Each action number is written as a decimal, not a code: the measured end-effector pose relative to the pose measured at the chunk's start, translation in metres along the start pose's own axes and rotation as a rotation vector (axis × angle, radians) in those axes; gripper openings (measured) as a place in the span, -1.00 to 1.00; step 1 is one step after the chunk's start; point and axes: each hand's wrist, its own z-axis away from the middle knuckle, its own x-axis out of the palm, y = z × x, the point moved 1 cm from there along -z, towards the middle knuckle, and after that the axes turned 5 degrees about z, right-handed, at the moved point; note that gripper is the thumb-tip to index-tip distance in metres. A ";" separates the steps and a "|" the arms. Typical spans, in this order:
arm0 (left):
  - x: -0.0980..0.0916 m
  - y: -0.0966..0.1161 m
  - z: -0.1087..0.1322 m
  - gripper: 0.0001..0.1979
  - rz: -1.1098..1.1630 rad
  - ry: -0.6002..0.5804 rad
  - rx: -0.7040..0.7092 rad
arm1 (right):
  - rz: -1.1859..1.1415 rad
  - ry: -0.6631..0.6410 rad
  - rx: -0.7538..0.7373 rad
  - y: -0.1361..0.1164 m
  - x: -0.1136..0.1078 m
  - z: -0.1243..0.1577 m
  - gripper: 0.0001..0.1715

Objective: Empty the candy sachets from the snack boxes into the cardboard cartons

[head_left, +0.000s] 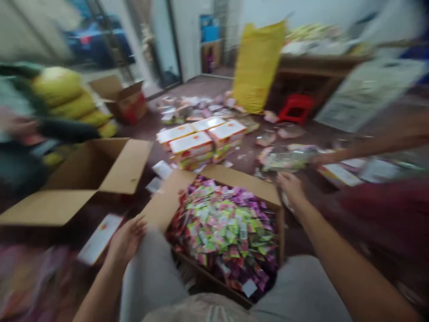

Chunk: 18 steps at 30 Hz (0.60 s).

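Observation:
An open cardboard box (282, 232) sits between my knees, heaped with small green, purple and red sachets (221, 219). Beside its left flap, above my knee, is my left hand (129, 237), its fingers loosely bent and apart with nothing visible in them. My right hand (291, 190) hovers past the box's right rim, close to clear plastic packs (288, 158) on the floor. Blur hides whether its fingers hold anything; a pale shape shows under it. A small white card (249, 288) lies on the sachets at the near edge.
White-topped cartons (191, 143) stand beyond the box. An open empty box (117, 170) is at left, near another person's blurred arm (70, 129). From the right reaches a co-worker's arm (368, 143). A white-topped box (100, 239), yellow sack (258, 67) and red stool (296, 108) are around.

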 end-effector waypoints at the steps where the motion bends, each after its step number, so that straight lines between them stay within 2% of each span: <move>1: -0.010 0.008 -0.009 -0.86 -0.054 0.050 0.113 | 0.070 -0.046 -0.016 0.016 0.028 0.021 -0.16; 2: -0.024 0.016 -0.020 -0.87 -0.185 0.157 0.235 | 0.245 -0.067 -0.113 0.035 0.055 0.045 -0.15; 3: -0.041 0.023 -0.034 -0.86 -0.326 0.272 0.298 | 0.400 -0.092 -0.260 0.054 0.081 0.069 -0.11; 4: -0.060 0.028 -0.049 -0.84 -0.410 0.369 0.318 | 0.532 -0.121 -0.371 0.074 0.104 0.093 -0.07; 6: -0.099 0.031 -0.077 -0.78 -0.540 0.515 0.300 | 0.772 -0.259 -0.494 0.109 0.143 0.133 -0.05; 8: -0.133 0.027 -0.103 -0.61 -0.618 0.575 0.274 | 0.973 -0.292 -0.559 0.130 0.169 0.153 -0.08; 9: -0.146 0.024 -0.115 -0.48 -0.728 0.576 0.270 | 1.055 -0.294 -0.578 0.135 0.177 0.156 -0.11; 11: -0.168 0.018 -0.139 -0.24 -1.099 0.527 0.230 | 1.180 -0.298 -0.592 0.139 0.186 0.150 -0.14; 13: -0.185 0.012 -0.164 -0.08 -1.463 0.457 0.144 | 1.264 -0.314 -0.584 0.142 0.188 0.137 -0.12; 14: -0.194 0.010 -0.177 -0.02 -1.561 0.436 0.098 | 1.301 -0.326 -0.575 0.144 0.188 0.131 -0.10; 18: -0.227 0.001 -0.231 0.26 -1.635 0.405 -0.048 | 1.444 -0.370 -0.546 0.160 0.186 0.113 -0.12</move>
